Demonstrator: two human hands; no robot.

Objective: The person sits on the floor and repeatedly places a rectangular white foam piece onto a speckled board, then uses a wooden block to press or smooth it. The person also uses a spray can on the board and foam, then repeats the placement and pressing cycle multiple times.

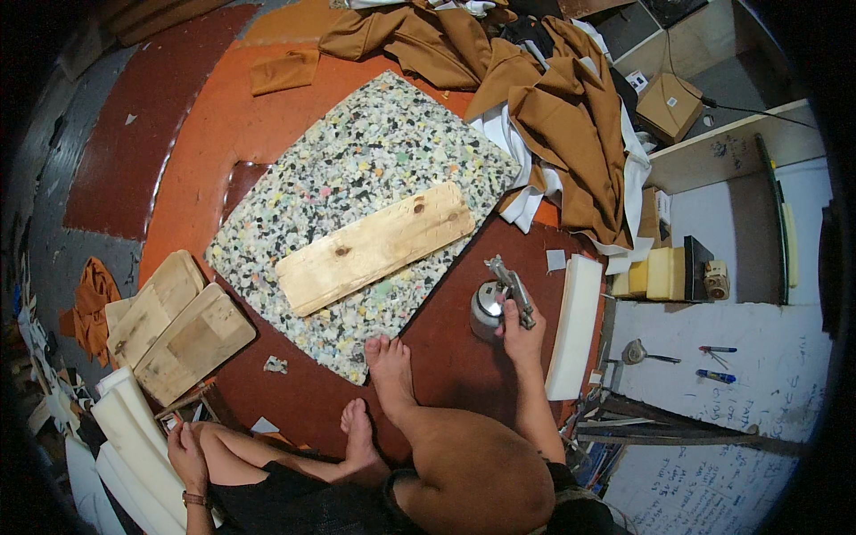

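"What do we have in our right hand?"

"Its fingers are closed around the grip of a metal spray gun; the silvery cup hangs just to their left."

"And our left hand?"

"Its fingers are bent in beside our knee, and we cannot tell whether they pinch anything. A brown-strapped watch sits on the wrist behind them."

"What lies nearest the right fingers?"

"Just to their right, we see a long white foam strip. To their left, one bare foot has its toes at the edge of a speckled foam slab."

"Where is the wooden board?"

"Ahead and to the left of the right fingers, well apart from the gun. It lies flat and aslant on the slab, which rests on the reddish floor."

"Around the left fingers?"

"Pale foam lengths lie to their left, and ahead of them we have worn wooden panels, overlapping. Farther ahead is a crumpled orange cloth."

"And farthest from the right fingers?"

"Well ahead of them, we find heaped brown fabric; well to their right, pens lie on a white surface."
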